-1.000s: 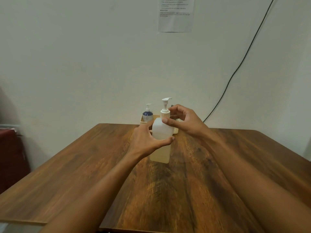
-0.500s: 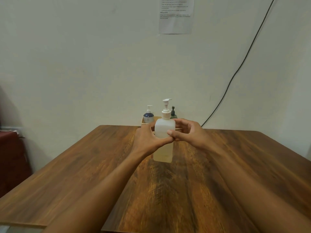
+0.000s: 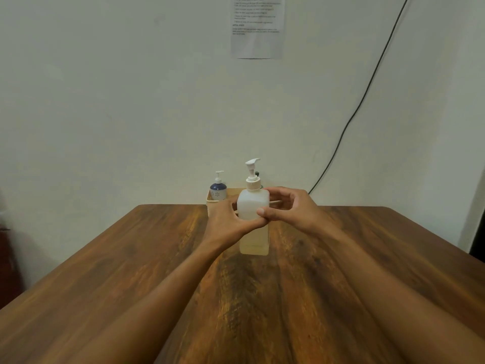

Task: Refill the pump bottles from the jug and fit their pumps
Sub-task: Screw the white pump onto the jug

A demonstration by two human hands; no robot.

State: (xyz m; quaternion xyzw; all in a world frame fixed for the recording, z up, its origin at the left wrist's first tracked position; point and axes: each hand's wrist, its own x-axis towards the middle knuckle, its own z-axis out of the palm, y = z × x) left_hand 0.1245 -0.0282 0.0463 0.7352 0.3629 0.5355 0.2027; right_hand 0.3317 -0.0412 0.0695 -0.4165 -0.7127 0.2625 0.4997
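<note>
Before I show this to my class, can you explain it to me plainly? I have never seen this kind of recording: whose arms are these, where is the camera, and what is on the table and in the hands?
There is no machine here. A person wears one wide-angle camera on the head, looking forward and down, so the two forearms reaching in from the bottom are that person's own.

Both hands are around a translucent white pump bottle near the middle of a wooden table. The left hand wraps its left side and front; the right hand touches its right side. Its white pump sits on top, and pale liquid shows in the lower part.

At the table's far edge a small tan tray holds a blue pump bottle; a dark pump top peeks out behind the white one. On the wall hang a printed sheet, too small to read, and a black cable. No jug is in view.
</note>
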